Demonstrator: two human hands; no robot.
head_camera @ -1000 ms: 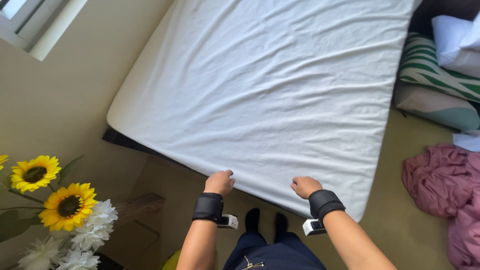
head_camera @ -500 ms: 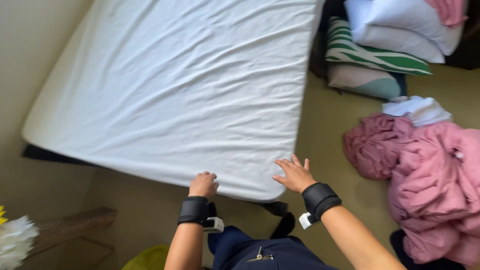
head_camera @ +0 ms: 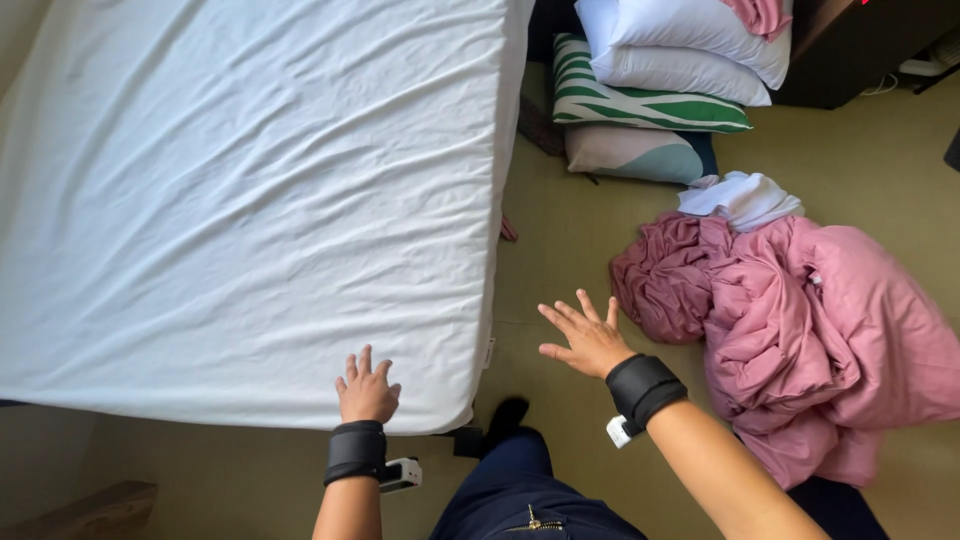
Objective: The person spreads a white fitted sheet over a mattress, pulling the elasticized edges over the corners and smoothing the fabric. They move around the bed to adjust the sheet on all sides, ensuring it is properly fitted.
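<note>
A mattress covered by a wrinkled white fitted sheet (head_camera: pixel 250 190) fills the left and centre of the head view. My left hand (head_camera: pixel 366 390) rests flat on the sheet at the mattress's near edge, fingers spread, holding nothing. My right hand (head_camera: pixel 585 337) hangs open in the air over the floor, just right of the mattress corner, fingers apart and empty. It is a short way left of a heap of pink bedding (head_camera: pixel 800 320). Both wrists wear black bands.
The pink bedding lies crumpled on the olive floor (head_camera: pixel 560 230) at the right, with a white cloth (head_camera: pixel 742 197) at its top. Stacked pillows, white (head_camera: pixel 680 45), green-striped (head_camera: pixel 640 100) and beige-teal (head_camera: pixel 635 152), lie beyond. Dark furniture (head_camera: pixel 860 45) stands at the top right.
The view has swung right, so the flowers left the frame. My right hand has come off the sheet's edge and moved right, opening over the floor. My left hand stays on the sheet.
</note>
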